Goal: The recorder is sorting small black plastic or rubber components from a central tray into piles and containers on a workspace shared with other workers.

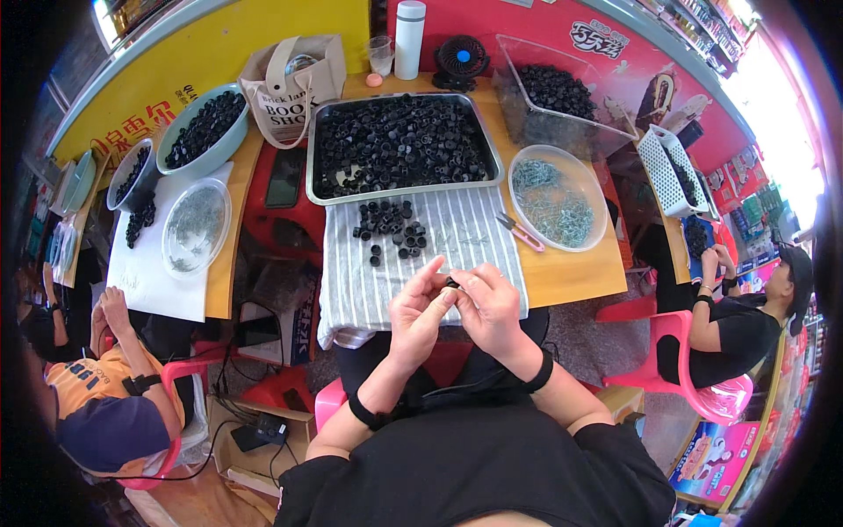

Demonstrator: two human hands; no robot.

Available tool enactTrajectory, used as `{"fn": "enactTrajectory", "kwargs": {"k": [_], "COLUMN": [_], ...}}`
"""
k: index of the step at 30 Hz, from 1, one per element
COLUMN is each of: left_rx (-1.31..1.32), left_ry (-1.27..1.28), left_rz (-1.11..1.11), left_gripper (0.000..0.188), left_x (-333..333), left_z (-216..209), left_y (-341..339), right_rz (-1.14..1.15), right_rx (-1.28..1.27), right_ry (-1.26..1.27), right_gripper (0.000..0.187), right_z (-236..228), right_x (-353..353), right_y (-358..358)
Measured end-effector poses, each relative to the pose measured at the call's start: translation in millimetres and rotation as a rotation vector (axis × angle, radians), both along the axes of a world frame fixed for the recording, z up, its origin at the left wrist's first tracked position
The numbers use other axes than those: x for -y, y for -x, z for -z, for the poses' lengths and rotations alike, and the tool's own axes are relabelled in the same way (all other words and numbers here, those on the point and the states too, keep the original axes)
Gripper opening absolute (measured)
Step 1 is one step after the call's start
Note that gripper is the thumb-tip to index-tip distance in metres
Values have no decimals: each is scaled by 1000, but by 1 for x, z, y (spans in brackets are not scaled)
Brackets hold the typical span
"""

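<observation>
My left hand (420, 314) and my right hand (487, 306) meet over the near edge of a striped cloth (351, 290). Between their fingertips they pinch a small black plastic cap (452, 283), mostly covered by the fingers. Just beyond my hands, a loose group of similar black caps (386, 227) lies on the cloth, with a few thin metal pieces (470, 238) to its right. Behind these stands a metal tray (498, 167) heaped with black caps. A pink-handled cutting tool (524, 234) rests right of the cloth, beside a round tub (601, 230) of thin greenish metal pieces.
A clear bin (527, 123) of black parts, a small fan (462, 60), a white bottle (409, 39) and a tote bag (290, 88) line the back. At left are a green basin (237, 140) and a plastic lid (219, 237). People sit working on both sides.
</observation>
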State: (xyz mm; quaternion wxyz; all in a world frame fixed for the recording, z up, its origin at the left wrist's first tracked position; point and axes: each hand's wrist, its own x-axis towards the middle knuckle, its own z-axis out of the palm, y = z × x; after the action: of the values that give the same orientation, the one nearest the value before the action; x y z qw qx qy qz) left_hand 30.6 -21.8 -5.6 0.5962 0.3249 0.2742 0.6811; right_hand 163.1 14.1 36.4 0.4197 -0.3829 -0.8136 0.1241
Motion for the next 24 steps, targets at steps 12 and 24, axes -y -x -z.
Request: {"fn": "enactTrajectory", "kwargs": {"k": [12,24], "left_rx": [-525,-745], "left_ry": [-16,47], "left_rz": [-130,-10], "left_gripper": [33,20], "left_x": [8,23], "left_z": [3,5], "left_y": [15,64], "right_rz": [64,-164], "right_rx": [-69,55], "right_ry": [-67,603], "right_gripper": [8,13], "right_z": [-97,-12], "right_x": [-138,-59], "right_y": [-70,-63]}}
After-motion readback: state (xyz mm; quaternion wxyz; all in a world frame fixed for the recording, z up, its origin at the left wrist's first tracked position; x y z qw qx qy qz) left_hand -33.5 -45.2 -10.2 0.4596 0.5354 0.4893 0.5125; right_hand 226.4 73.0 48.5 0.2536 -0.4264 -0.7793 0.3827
